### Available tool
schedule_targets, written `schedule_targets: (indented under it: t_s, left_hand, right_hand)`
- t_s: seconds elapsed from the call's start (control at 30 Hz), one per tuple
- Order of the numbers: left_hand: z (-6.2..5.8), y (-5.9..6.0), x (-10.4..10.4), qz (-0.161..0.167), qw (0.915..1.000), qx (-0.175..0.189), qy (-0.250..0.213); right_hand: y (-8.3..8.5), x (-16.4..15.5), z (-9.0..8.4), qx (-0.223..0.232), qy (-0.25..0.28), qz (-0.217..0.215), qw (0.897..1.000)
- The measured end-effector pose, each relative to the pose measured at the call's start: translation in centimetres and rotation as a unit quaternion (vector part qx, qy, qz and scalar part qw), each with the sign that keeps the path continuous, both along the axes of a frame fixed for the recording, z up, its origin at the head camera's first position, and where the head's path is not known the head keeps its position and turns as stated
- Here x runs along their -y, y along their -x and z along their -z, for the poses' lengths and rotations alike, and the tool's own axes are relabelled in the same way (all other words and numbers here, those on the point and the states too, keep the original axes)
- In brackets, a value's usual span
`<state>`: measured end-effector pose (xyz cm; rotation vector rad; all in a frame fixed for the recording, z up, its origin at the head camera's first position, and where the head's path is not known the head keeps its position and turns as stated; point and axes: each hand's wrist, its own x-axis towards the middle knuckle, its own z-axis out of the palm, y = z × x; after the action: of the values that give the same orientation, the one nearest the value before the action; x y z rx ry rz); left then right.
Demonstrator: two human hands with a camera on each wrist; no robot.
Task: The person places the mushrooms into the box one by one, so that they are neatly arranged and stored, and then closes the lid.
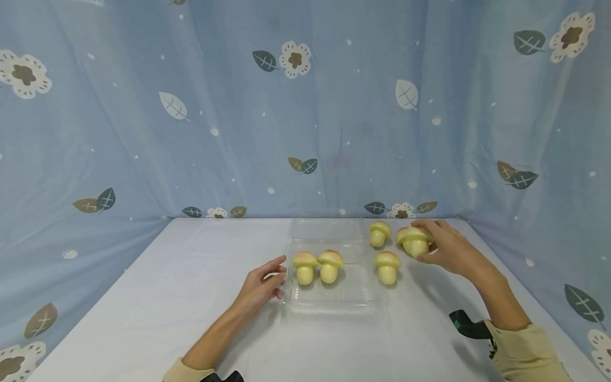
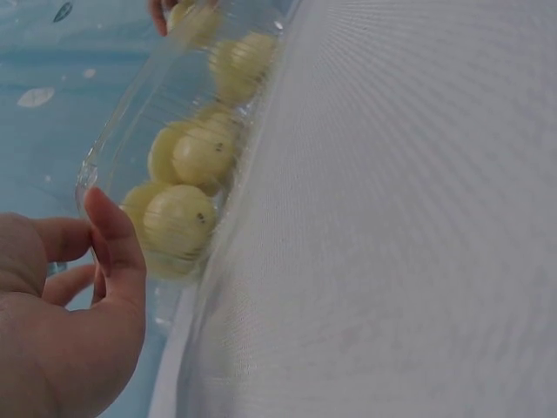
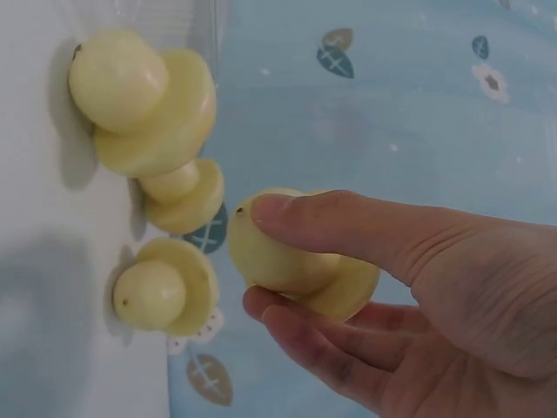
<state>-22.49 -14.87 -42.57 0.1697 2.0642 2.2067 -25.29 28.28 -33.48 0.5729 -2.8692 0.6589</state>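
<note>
My right hand (image 1: 451, 248) grips a yellow-green toy mushroom (image 3: 283, 252) with a pinkish cap, thumb on its stem and fingers beneath, raised off the table. Behind it, another toy mushroom (image 3: 165, 287) stands on the table, partly hidden in the head view. Two more mushrooms stand nearby, one at the back (image 1: 379, 234) and one nearer (image 1: 387, 267), beside the clear container's right side. My left hand (image 1: 258, 286) holds the left rim of that open clear plastic container (image 1: 334, 296), thumb and fingers at its edge. Two mushrooms (image 1: 305, 268) (image 1: 330, 266) sit side by side inside.
The container's transparent lid (image 1: 328, 229) lies folded back toward the rear of the white table (image 1: 191, 286). A blue curtain (image 1: 229, 106) with leaves and flowers encloses the back and sides. Black straps (image 1: 470, 326) with cameras sit on the wrists.
</note>
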Motion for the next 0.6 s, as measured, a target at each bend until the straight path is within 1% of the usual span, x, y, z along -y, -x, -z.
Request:
schedule_targets:
  t_s: [0.13, 0.3, 0.6]
  left_hand:
    - [-0.2, 0.0, -0.1, -0.002, 1.0, -0.001, -0.001]
    - [-0.2, -0.2, -0.1, 0.0, 1.0, 0.002, -0.003]
    - [-0.1, -0.4, -0.1, -0.005, 1.0, 0.001, 0.002]
  right_hand:
    - [-0.3, 0.4, -0.3, -0.021, -0.001, -0.009, 1.0]
    - [-0.8, 1.1, -0.4, -0.043, 0.002, -0.033, 0.999]
    - [-1.4, 2.9, -0.5, -0.065, 0.003, -0.051, 0.997]
